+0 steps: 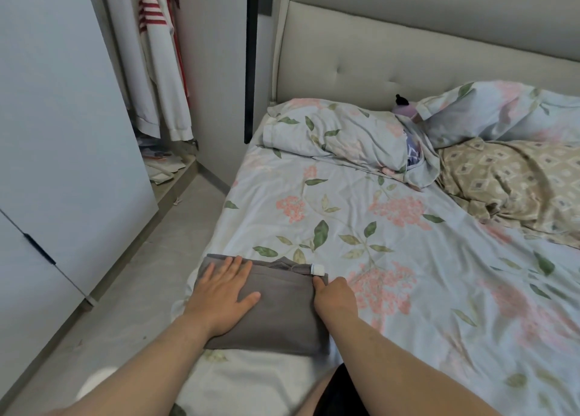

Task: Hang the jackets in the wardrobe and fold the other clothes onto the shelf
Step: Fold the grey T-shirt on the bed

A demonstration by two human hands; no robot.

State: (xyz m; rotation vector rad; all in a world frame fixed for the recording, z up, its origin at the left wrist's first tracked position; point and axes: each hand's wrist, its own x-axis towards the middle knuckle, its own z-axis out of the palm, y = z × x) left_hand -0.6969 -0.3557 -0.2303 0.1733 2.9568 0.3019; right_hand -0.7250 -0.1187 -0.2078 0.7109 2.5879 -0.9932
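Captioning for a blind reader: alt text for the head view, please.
A left hand presses flat on a folded grey garment at the edge of a floral bed, the right hand pinching its right edge. White garments hang in the wardrobe.

Left grip point(224, 293) flat, palm down, fingers point(233, 268) spread; right grip point(334, 296) curled, knuckles up, thumb forward.

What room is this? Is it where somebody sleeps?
Most likely a bedroom. There is a bed with a flowery sheet, pillows against a padded headboard, and an open wardrobe with clothes hanging inside. A folded grey garment lies on the bed.
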